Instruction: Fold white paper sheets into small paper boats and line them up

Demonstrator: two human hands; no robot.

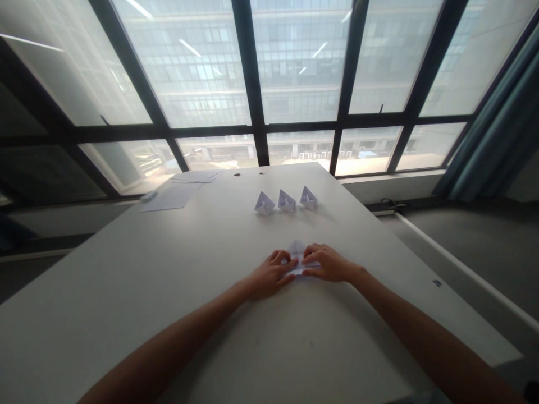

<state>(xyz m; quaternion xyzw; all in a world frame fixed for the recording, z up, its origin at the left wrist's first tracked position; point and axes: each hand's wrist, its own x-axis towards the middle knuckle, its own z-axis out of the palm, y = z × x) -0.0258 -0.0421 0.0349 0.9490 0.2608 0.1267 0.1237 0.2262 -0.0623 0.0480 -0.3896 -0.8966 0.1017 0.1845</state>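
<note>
A partly folded sheet of white paper (296,247) lies on the white table (202,247), with a pointed top and a flat strip along its near edge. My left hand (272,273) is at its left side, fingers curled and thumb on the near strip. From the right, my right hand (330,262) grips the paper in the same way, thumb low and fingers bent over it. Both hands cover much of the sheet. Beyond them three folded paper boats stand in a row: a left boat (264,204), a middle boat (287,201) and a right boat (309,198).
At the far left of the table lie several flat white sheets (168,198). Two small dark round spots (237,175) mark the table's far end. Large framed windows (295,62) rise behind, and a blue curtain (488,123) hangs at the right.
</note>
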